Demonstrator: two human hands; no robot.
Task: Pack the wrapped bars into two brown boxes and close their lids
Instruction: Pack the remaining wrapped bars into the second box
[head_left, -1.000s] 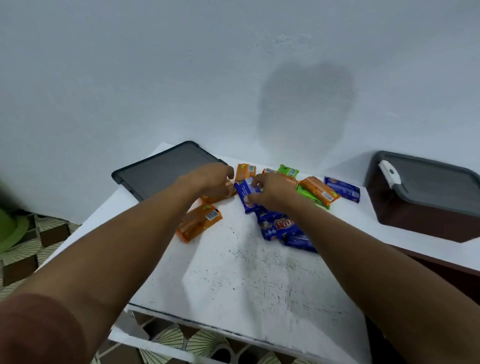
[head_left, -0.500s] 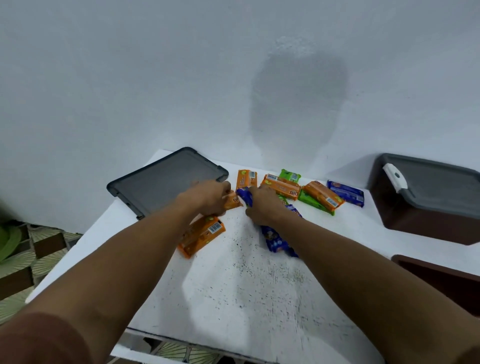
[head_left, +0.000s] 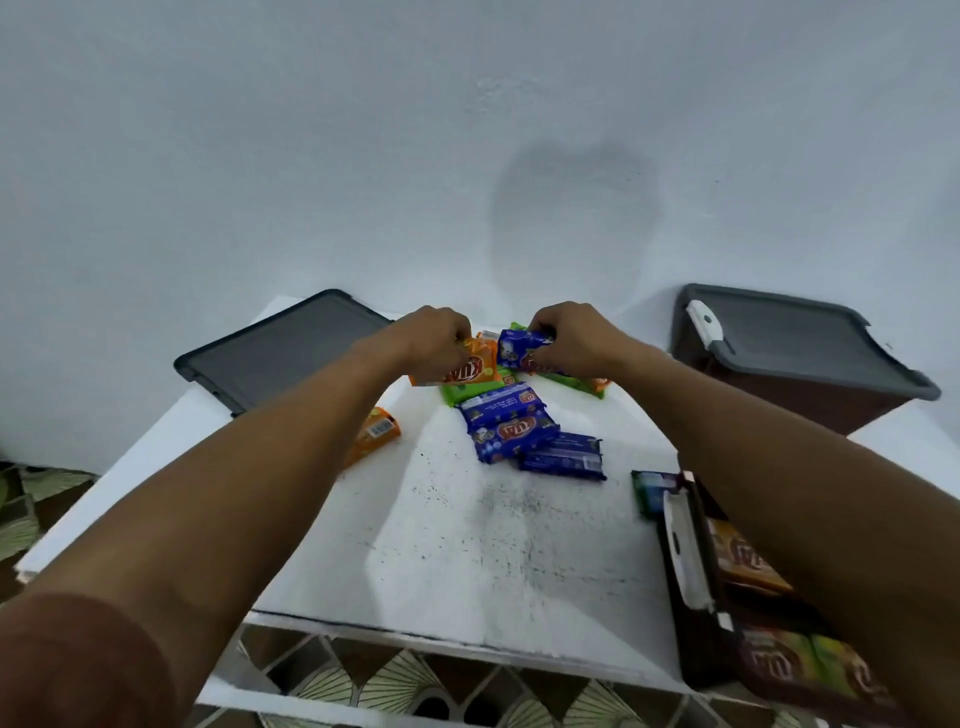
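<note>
— Left hand (head_left: 436, 343) grips an orange bar (head_left: 475, 366), right hand (head_left: 571, 338) a blue bar (head_left: 519, 345), above the far table (head_left: 467, 545).
— Loose blue bars (head_left: 514, 431)?
— Three, mid-table. One closed brown box (head_left: 810, 400), one open brown box (head_left: 698, 652).

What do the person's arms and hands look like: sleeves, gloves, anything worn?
The left hand and right hand are bare: no gloves, rings or watch visible. Forearms uncovered. A reddish-brown sleeve covers the left upper arm at lower left; no sleeve shows on the right arm.
</note>
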